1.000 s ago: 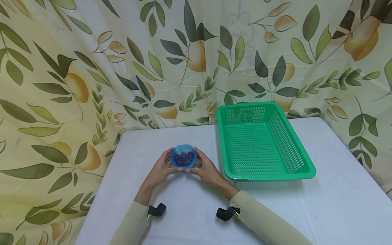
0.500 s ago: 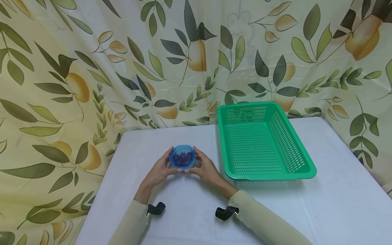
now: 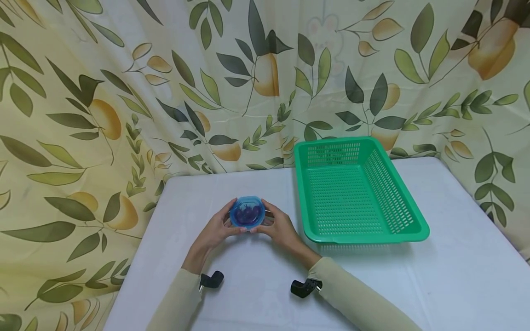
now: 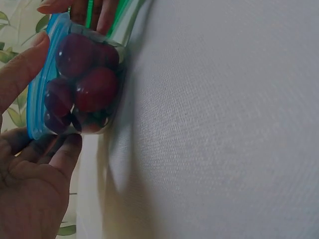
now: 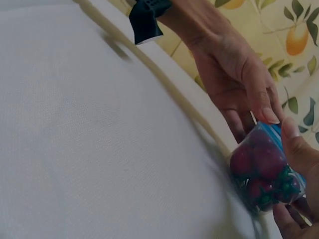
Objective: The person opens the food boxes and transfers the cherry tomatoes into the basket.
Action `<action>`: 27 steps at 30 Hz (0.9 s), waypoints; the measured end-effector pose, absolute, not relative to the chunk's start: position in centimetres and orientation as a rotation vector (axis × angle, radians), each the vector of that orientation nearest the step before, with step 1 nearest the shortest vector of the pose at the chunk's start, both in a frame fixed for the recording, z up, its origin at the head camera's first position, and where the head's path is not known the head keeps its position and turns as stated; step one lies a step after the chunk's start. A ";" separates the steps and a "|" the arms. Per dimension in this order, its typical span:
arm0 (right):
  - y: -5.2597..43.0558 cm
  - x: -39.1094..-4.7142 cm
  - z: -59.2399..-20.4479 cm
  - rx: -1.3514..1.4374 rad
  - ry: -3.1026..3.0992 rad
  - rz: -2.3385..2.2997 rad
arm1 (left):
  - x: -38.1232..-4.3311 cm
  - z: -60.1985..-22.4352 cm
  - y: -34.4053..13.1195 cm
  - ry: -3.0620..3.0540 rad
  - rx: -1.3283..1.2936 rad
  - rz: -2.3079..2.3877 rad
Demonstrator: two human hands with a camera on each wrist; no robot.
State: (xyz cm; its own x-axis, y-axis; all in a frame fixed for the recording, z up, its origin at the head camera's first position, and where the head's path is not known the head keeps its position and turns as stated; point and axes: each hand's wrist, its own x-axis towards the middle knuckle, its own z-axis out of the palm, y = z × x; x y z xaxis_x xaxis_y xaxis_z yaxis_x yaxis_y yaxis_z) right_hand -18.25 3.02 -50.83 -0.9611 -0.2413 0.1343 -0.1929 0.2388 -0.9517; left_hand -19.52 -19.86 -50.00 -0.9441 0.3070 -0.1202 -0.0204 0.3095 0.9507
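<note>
A small clear plastic container with a blue lid is held between both hands, over the white table. Dark red cherry tomatoes, several of them, fill it; green stalks show through its wall in the right wrist view. My left hand grips the left side, thumb along the near edge of the lid and fingers curving underneath. From the opposite side my right hand grips it likewise, the two thumbs nearly meeting at the near edge. The lid covers the top.
A green perforated plastic basket stands on the white-covered table, to the right of the hands. A leaf-and-fruit patterned curtain hangs behind and along the left side. Black camera mounts are on both wrists.
Both hands keep their hold on the container, which stays in nearly the same place. Only a very slight shift of the view shows.
</note>
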 end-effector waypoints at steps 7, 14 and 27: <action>2.9 -18.1 -50.5 -0.415 2.448 -1.849 | -19.6 -49.9 -20.0 2.307 0.301 1.652; 2.9 -18.2 -50.7 -0.415 2.434 -1.850 | -19.6 -50.1 -20.0 2.301 0.289 1.656; 3.3 -18.0 -50.6 -0.497 2.487 -1.726 | -19.5 -50.0 -20.1 2.326 0.341 1.622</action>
